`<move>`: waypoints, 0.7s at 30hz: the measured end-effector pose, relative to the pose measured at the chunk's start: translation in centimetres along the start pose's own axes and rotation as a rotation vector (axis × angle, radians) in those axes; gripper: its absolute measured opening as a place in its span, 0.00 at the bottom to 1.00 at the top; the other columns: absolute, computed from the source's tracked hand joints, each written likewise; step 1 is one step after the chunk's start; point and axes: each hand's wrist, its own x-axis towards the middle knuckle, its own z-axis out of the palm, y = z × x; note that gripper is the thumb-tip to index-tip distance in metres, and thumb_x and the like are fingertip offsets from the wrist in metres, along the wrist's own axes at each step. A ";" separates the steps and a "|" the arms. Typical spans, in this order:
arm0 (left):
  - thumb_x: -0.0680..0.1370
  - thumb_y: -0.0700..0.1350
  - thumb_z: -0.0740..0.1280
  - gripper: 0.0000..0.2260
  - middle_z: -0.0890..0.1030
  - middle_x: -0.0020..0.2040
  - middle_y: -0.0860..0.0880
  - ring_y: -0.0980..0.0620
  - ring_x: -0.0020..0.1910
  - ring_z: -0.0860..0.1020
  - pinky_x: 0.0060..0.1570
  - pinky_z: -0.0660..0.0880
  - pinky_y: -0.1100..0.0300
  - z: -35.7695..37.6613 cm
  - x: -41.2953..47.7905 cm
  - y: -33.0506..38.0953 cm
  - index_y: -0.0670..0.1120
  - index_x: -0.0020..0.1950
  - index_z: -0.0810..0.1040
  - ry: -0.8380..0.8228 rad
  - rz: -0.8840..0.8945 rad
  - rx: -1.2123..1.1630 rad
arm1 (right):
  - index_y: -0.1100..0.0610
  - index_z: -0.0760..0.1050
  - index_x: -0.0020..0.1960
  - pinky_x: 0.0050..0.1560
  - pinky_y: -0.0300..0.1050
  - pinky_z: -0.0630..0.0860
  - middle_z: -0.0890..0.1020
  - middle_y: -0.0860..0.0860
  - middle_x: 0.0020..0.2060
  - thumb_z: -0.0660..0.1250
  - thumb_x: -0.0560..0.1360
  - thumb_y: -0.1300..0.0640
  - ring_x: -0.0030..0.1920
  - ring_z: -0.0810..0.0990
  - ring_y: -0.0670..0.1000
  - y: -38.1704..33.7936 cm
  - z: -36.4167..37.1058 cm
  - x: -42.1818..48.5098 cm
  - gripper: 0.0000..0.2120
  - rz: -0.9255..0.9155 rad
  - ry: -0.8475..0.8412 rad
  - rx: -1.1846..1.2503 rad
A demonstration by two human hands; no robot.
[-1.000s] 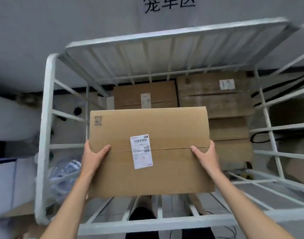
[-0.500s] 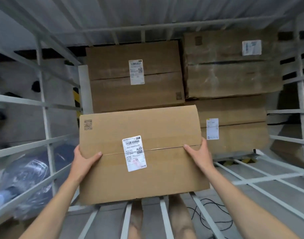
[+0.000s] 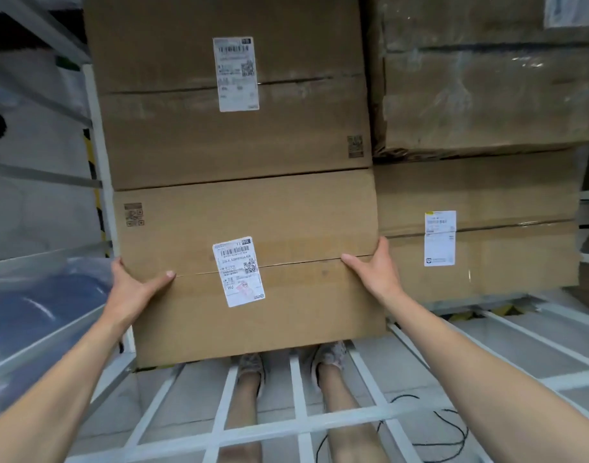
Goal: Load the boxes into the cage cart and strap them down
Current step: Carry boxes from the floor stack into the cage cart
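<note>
I hold a brown cardboard box with a white shipping label inside the white cage cart. My left hand grips its left edge, thumb on top. My right hand grips its right edge the same way. The box's far edge meets the stacked box at the back left. To its right stand two more boxes, a plastic-wrapped upper box on a lower box.
The cart's white bar floor shows my legs and shoes beneath it. A black cord lies on the floor at right. The cart's left side bars stand close, with a blue plastic-wrapped bundle beyond them.
I leaned in and pushed the held box forward and down into the cart. It now reaches the back-left stacked box, and the stack fills the view.
</note>
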 end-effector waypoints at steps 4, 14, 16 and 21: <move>0.70 0.53 0.80 0.50 0.68 0.75 0.43 0.44 0.71 0.70 0.72 0.65 0.46 0.5 0.5 -0.5 0.45 0.80 0.50 0.011 0.022 0.031 | 0.53 0.62 0.74 0.60 0.51 0.71 0.74 0.54 0.69 0.75 0.68 0.36 0.69 0.73 0.58 0.9 0.7 0.6 0.44 -0.050 0.049 -0.059; 0.75 0.55 0.74 0.48 0.47 0.84 0.45 0.45 0.82 0.47 0.79 0.49 0.43 3.1 -8.2 7.8 0.50 0.83 0.44 0.033 0.219 0.316 | 0.50 0.50 0.82 0.71 0.57 0.66 0.62 0.55 0.78 0.71 0.75 0.42 0.77 0.61 0.59 -4.7 -2.3 -6.5 0.45 -0.022 0.027 -0.150; 0.77 0.56 0.72 0.45 0.48 0.84 0.44 0.45 0.82 0.46 0.79 0.48 0.45 3.3 -12.4 10.5 0.49 0.83 0.46 -0.020 0.309 0.373 | 0.50 0.50 0.82 0.72 0.57 0.65 0.61 0.55 0.79 0.70 0.75 0.43 0.78 0.60 0.58 -6.6 -3.8 -10.4 0.43 -0.073 -0.006 -0.178; 0.79 0.55 0.66 0.39 0.51 0.84 0.46 0.46 0.82 0.47 0.79 0.48 0.41 1.6 -24.8 16.8 0.49 0.84 0.48 -0.100 0.469 0.511 | 0.48 0.48 0.82 0.75 0.60 0.64 0.56 0.53 0.81 0.69 0.76 0.46 0.79 0.56 0.57 -9.5 -9.0 -21.7 0.43 -0.115 -0.032 -0.196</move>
